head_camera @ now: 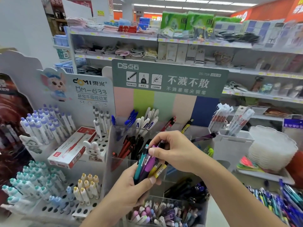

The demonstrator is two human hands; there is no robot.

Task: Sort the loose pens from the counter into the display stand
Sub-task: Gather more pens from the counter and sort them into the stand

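A bundle of pens (148,166) is gripped in the left hand (129,190), just below the centre of the view, with the thumb pressed across the lower barrels. Teal, purple, black and yellow barrels can be made out in the bundle, fanned towards 1 o'clock. The right hand (172,150) is placed directly above, at 12 o'clock from the left hand, and the top of a purple pen (150,158) in the bundle is pinched between its thumb and curled fingers.

The display stand (168,82), with a grey-green header and pastel stripes, is seen at 12 o'clock behind both hands. Clear compartments are set in its front: blue pens (131,118) are held at the upper left, white pens (147,122) just to their right, and red and black pens (131,147) in a lower compartment at 10 o'clock from the right hand. A clear bin of pastel pens (162,213) is seen at 6 o'clock, below the left hand.

At 9 o'clock, a white pegboard rack (54,208) is filled with upright capped pens, and a red and white box (73,147) is laid on it. At 4 o'clock, a heap of loose pens (282,205) is spread at the right edge.
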